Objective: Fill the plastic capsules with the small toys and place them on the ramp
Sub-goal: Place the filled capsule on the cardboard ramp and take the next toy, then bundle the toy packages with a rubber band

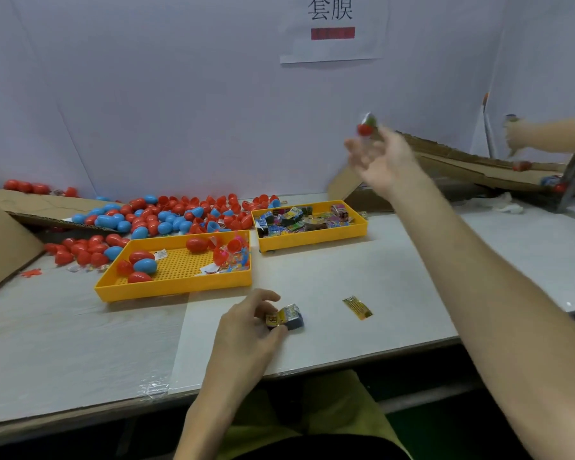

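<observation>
room: white table (346, 343), white wall (180, 94) beyond both hands.
left hand (246, 327): low, pinching a toy packet (284, 318) on the table.
right hand (382, 157): raised, fingers loose; blurred capsule (365, 127) at its fingertips, gripped or not i cannot tell.
relation: ramp (452, 157) begins just right of the right hand, the nearer hand, and falls rightward; capsule about upright, red end down.
writing: sign (332, 28) above the right hand reads "套膜".

Tabletop (346, 267) layout, ramp (452, 161) at rear right.
Capsule pile (166, 214) lies behind the left tray (173, 288); toy tray (312, 239) sits to its right.
</observation>
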